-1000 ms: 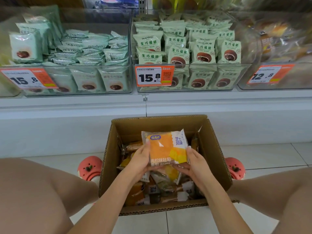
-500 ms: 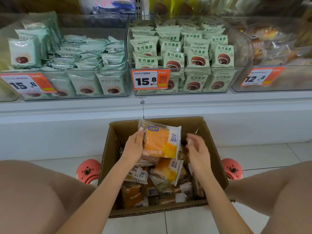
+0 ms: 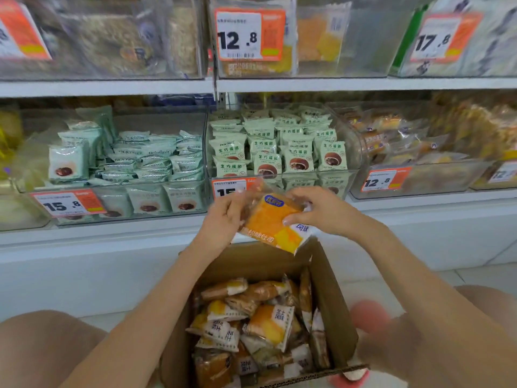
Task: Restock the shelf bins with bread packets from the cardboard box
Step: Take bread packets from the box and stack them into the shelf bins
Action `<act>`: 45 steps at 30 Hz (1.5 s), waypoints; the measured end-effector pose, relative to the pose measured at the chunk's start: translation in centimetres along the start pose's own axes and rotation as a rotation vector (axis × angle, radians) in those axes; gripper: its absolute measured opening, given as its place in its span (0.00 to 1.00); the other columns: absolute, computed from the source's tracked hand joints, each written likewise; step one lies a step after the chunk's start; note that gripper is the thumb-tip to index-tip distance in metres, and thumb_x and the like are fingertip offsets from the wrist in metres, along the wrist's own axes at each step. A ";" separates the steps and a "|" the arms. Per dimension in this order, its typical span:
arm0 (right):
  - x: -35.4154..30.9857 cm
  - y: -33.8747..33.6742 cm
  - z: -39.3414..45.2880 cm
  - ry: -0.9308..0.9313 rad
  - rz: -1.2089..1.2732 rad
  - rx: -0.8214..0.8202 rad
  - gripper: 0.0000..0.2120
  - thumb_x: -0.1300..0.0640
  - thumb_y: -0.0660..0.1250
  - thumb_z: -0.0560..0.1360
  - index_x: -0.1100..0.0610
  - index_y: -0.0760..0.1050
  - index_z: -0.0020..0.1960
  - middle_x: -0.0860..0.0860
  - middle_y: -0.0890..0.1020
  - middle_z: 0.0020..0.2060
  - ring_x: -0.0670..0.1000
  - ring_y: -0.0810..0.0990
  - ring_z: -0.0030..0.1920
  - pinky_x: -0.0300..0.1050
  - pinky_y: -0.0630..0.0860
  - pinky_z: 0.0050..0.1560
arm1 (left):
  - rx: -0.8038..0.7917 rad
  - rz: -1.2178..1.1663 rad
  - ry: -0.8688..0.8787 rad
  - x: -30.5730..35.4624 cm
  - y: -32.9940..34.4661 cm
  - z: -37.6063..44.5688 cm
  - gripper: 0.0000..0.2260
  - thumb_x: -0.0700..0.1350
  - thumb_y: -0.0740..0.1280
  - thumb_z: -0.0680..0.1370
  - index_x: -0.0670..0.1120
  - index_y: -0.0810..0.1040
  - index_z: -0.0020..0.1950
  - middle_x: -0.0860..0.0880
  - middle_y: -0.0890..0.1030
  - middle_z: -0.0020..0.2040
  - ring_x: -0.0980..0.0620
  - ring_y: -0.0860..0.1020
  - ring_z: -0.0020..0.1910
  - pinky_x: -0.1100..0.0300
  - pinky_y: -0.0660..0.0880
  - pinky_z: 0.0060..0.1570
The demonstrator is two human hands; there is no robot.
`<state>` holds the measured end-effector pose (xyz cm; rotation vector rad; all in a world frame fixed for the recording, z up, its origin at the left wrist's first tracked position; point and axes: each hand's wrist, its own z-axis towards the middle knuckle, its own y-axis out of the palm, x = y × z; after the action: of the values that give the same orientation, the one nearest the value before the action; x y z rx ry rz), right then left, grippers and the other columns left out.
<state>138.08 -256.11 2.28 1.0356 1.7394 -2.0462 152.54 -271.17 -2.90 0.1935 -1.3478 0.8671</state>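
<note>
An orange and white bread packet (image 3: 272, 224) is held up in front of the lower shelf, above the box. My left hand (image 3: 223, 222) grips its left side and my right hand (image 3: 321, 210) pinches its upper right edge. The open cardboard box (image 3: 333, 312) stands on the floor between my knees, holding several more orange bread packets (image 3: 268, 323). On the upper shelf, a clear bin (image 3: 344, 37) with a 12.8 price tag (image 3: 247, 35) holds a few of the same orange packets.
The lower shelf has clear bins of green pastry packets (image 3: 277, 152) and pale green packets (image 3: 145, 161), and a bin of wrapped buns (image 3: 405, 144) at right. Price tags hang on the bin fronts. A pink shoe (image 3: 366, 315) shows right of the box.
The packet has risen out of the box to shelf height. My right hand, which had let go half a second ago, has taken hold of it again. The view has tilted upward.
</note>
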 end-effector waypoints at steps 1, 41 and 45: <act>-0.7 -1.4 -0.2 -0.021 -0.024 0.040 0.11 0.53 0.74 0.69 0.56 0.76 0.46 0.55 0.77 0.41 0.51 0.74 0.42 0.37 0.64 0.38 | 0.041 -0.028 0.008 1.5 -0.5 0.9 0.21 0.56 0.50 0.82 0.53 0.82 0.47 0.35 0.80 0.39 0.39 0.79 0.39 0.47 0.77 0.39; -2.1 -28.9 25.2 0.027 -0.639 0.346 0.25 0.52 0.80 0.62 0.55 0.67 0.50 0.54 0.76 0.46 0.57 0.72 0.53 0.45 0.65 0.44 | 0.875 1.081 1.000 14.1 -3.9 24.3 0.17 0.47 0.55 0.81 0.42 0.82 0.52 0.46 0.83 0.49 0.46 0.81 0.50 0.52 0.70 0.61; -2.3 -29.0 24.9 0.093 -0.659 0.375 0.31 0.46 0.78 0.62 0.53 0.68 0.59 0.60 0.72 0.59 0.61 0.65 0.64 0.52 0.66 0.61 | 0.841 1.098 0.976 14.3 -3.9 24.1 0.17 0.47 0.54 0.81 0.41 0.82 0.54 0.46 0.83 0.50 0.46 0.81 0.51 0.52 0.69 0.62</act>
<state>113.31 -272.82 26.24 0.7012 1.9757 -2.8505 136.16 -281.87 17.53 -0.3532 0.0036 2.0692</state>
